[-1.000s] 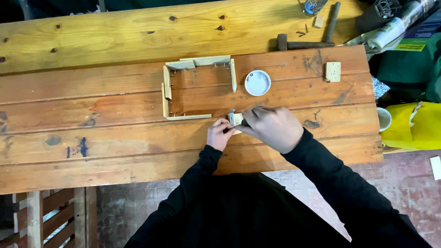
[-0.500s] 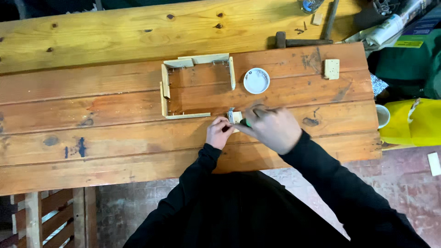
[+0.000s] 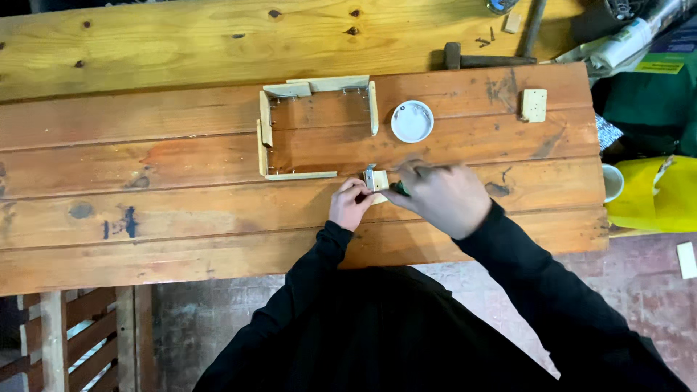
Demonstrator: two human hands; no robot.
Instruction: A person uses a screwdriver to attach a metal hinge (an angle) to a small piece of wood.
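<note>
Small wood block (image 3: 377, 180): just right of open wooden frame (image 3: 317, 129), at its near corner. Left hand (image 3: 350, 205) pinches block. Right hand (image 3: 441, 197) closed around green-handled tool (image 3: 399, 189), tip at block. Frame incomplete: near side part open, block unattached. White lid (image 3: 412, 121) right of frame.

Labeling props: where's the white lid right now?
In the head view the white lid lies on the wooden table, just right of the open wooden frame and beyond the right hand.
</note>
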